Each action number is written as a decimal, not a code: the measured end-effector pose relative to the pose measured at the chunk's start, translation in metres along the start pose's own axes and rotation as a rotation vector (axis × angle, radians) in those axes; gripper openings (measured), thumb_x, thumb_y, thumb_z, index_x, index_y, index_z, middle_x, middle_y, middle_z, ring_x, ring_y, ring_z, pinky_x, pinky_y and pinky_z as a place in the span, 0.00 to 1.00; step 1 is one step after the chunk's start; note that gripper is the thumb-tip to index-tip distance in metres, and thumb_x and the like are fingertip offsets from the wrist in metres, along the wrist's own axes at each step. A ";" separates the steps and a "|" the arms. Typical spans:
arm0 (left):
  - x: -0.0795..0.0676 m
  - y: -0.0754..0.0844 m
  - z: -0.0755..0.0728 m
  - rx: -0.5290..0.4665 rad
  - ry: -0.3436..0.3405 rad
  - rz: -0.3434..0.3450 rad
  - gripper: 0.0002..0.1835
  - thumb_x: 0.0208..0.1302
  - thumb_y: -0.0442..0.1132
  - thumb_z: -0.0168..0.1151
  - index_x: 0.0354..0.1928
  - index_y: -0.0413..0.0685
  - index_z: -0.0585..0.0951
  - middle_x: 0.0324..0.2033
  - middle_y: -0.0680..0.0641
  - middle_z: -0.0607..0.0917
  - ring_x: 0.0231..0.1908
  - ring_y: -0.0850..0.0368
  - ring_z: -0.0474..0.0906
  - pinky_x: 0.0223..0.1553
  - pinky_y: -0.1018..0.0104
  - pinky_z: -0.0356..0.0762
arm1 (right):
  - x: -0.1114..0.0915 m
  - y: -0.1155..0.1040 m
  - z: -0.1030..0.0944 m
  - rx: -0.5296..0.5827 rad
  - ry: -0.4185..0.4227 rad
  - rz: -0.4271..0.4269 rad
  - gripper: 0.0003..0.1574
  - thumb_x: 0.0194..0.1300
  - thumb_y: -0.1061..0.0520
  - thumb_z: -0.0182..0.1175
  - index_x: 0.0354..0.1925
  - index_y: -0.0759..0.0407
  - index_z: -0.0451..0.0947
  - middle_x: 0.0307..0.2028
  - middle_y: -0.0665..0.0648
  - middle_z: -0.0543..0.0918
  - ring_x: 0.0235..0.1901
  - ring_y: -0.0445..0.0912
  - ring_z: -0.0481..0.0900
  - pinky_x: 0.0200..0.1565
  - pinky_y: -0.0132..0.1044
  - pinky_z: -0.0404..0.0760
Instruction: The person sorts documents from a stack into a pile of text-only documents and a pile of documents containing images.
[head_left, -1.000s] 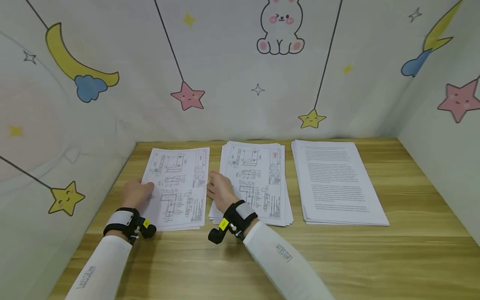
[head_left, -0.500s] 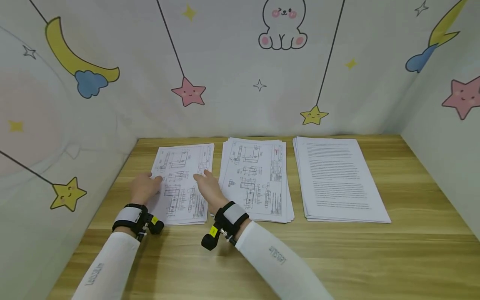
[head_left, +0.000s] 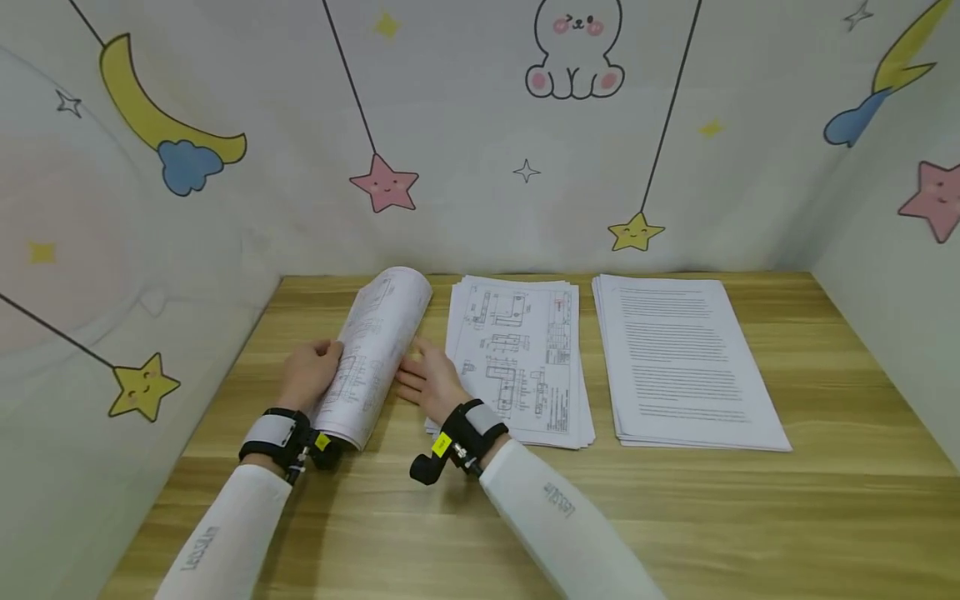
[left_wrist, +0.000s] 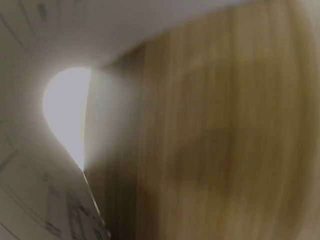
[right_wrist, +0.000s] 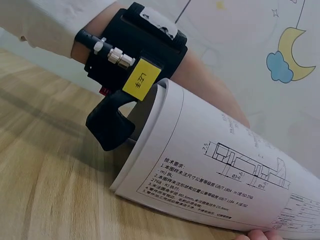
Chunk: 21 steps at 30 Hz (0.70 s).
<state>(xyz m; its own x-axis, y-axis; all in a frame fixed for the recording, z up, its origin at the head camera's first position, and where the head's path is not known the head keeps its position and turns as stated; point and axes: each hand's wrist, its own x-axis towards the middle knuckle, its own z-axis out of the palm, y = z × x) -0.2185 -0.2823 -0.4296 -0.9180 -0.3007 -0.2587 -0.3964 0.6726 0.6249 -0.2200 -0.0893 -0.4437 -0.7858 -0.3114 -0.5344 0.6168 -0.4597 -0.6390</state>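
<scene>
A stack of drawing sheets (head_left: pixel 371 354) bows up into a loose roll on the left of the table, its printed side outward. My left hand (head_left: pixel 311 372) grips the stack's left edge, with the thumb on top. Close to the lower right side is my right hand (head_left: pixel 431 379), its fingers extended. In the right wrist view the curled stack (right_wrist: pixel 210 155) meets the table, and a few right fingertips (right_wrist: pixel 257 235) show at its edge. Blurred paper (left_wrist: pixel 30 150) arches around the left wrist view, with bright light through the gap.
A second pile of drawings (head_left: pixel 517 362), slightly fanned, lies to the right of my right hand. Beyond it lies a pile of text pages (head_left: pixel 678 362). The wooden table (head_left: pixel 420 533) ends at a printed cloth backdrop (head_left: pixel 487 225).
The left stack went from flat to curled, its left edge lifted over rightward by my left hand. My right hand came off the sheet's top to its right edge.
</scene>
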 end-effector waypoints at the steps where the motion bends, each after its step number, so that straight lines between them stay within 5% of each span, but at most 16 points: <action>1: -0.001 0.002 0.001 -0.019 -0.019 0.004 0.34 0.77 0.54 0.39 0.73 0.37 0.63 0.67 0.32 0.71 0.64 0.38 0.71 0.66 0.44 0.68 | 0.001 0.000 0.000 0.000 -0.011 0.002 0.44 0.74 0.41 0.50 0.77 0.56 0.50 0.69 0.69 0.69 0.69 0.61 0.69 0.69 0.52 0.70; 7: -0.008 0.011 0.011 -0.129 -0.159 0.024 0.41 0.75 0.65 0.34 0.74 0.40 0.61 0.61 0.34 0.76 0.55 0.43 0.74 0.60 0.49 0.71 | 0.004 0.001 0.001 -0.062 -0.062 -0.020 0.43 0.66 0.37 0.60 0.71 0.53 0.62 0.62 0.65 0.77 0.59 0.55 0.77 0.59 0.46 0.76; 12: -0.015 0.021 0.021 -0.214 -0.243 0.037 0.41 0.74 0.68 0.33 0.71 0.43 0.67 0.53 0.37 0.80 0.48 0.49 0.78 0.52 0.58 0.73 | 0.001 0.002 0.005 -0.150 -0.094 -0.103 0.38 0.65 0.46 0.65 0.70 0.49 0.65 0.57 0.56 0.81 0.53 0.48 0.80 0.54 0.40 0.76; 21: -0.023 0.041 0.036 -0.464 -0.280 0.048 0.33 0.78 0.60 0.36 0.74 0.49 0.62 0.69 0.41 0.69 0.63 0.46 0.73 0.59 0.57 0.73 | -0.014 -0.023 -0.001 -0.286 -0.004 -0.218 0.46 0.65 0.47 0.64 0.75 0.46 0.56 0.57 0.57 0.80 0.48 0.48 0.82 0.46 0.38 0.79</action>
<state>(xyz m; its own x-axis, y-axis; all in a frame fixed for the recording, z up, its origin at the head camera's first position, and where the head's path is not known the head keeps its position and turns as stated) -0.2141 -0.2232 -0.4249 -0.9284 -0.0429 -0.3690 -0.3648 0.2930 0.8838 -0.2231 -0.0740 -0.4222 -0.9000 -0.2350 -0.3671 0.4226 -0.2648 -0.8667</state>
